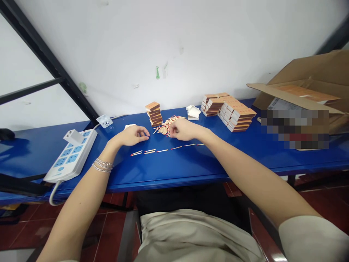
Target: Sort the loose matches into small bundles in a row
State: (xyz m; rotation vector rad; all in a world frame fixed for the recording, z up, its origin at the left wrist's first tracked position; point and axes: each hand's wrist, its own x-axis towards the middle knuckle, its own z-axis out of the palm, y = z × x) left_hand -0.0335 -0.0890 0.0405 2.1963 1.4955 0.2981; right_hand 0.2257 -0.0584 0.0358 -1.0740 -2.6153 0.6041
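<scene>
Item: matches, loose pile, centre of frame on blue table. Light, thin, snappable; pinch mid-stick, probably. The right hand curls at pile's edge, the left hand curls nearby; grasp indiscernible for both.

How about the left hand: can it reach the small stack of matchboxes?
Probably yes: the left hand rests just short of the small stack of matchboxes, only bare blue table between; the match pile lies aside.

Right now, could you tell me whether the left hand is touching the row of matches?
Apart. The head view shows bare blue table between the left hand and the row of matches.
</scene>
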